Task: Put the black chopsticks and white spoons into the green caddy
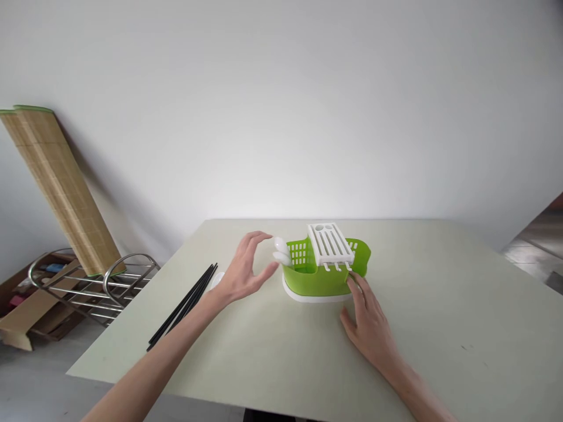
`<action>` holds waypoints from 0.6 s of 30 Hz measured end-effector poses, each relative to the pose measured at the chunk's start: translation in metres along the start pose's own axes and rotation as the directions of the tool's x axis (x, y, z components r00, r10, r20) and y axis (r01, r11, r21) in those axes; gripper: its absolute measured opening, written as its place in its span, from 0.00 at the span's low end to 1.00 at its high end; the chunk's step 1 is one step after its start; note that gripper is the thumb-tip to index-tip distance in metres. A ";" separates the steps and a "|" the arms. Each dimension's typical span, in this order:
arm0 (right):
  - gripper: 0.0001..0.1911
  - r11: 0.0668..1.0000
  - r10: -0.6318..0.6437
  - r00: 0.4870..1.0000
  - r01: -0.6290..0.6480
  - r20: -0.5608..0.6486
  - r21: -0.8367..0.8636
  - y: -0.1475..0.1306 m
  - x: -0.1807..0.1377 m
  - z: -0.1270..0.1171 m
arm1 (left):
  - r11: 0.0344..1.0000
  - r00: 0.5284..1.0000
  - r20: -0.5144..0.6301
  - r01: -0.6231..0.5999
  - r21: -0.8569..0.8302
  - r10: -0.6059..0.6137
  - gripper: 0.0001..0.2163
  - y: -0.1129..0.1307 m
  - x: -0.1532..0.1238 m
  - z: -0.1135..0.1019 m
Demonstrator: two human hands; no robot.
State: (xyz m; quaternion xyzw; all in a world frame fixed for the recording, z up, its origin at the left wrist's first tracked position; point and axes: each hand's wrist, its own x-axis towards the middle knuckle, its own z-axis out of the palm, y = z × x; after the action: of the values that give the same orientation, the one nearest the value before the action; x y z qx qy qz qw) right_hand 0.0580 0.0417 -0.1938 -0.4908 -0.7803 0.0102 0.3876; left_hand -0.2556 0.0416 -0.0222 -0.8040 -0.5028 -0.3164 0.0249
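A green plastic cutlery basket (314, 285) with grid-holed walls stands on a white base tray (303, 298). Across its middle sits a white slotted holder (333, 251) with small hooks along the front. White spoons (281, 252) rest in the basket's left end, their bowls poking out over the rim. Just left of these spoons is my left hand (245, 271), thumb and fingers apart with nothing between them. My right hand (368, 322) has its fingertips against the basket's front right side, fingers spread. Black chopsticks (187, 303) lie beside my left forearm, near a white spoon (217, 280) partly hidden by my left hand.
All this is on a pale table (281, 351) against a white wall. Left of the table, on the floor, are a metal rack (94, 287), a rolled bamboo mat (65, 187) leaning on the wall, and an open cardboard box (39, 299).
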 end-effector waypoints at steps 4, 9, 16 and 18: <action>0.39 1.000 -0.016 1.000 0.017 -0.025 0.017 -0.001 0.002 0.000 | 0.992 0.990 0.061 -0.123 -0.041 0.125 0.23 0.011 0.031 0.018; 0.41 0.999 -0.020 0.999 0.021 -0.042 0.028 0.000 0.005 0.002 | 0.988 0.987 0.049 -0.151 -0.032 0.153 0.10 0.002 0.048 0.032; 0.42 0.999 0.000 0.999 0.001 -0.036 0.036 0.000 0.006 0.002 | 0.982 0.978 0.090 -0.186 -0.032 0.188 0.19 0.004 0.064 0.046; 0.42 0.999 0.005 0.999 -0.004 -0.033 0.035 0.000 0.007 0.002 | 0.987 0.983 0.086 -0.163 -0.012 0.163 0.20 0.002 0.069 0.050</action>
State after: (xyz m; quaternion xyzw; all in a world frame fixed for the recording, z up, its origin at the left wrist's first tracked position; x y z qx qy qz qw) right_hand 0.0553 0.0473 -0.1908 -0.4858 -0.7723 0.0168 0.4090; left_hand -0.2099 0.1130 -0.0247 -0.8556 -0.4351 -0.2792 0.0272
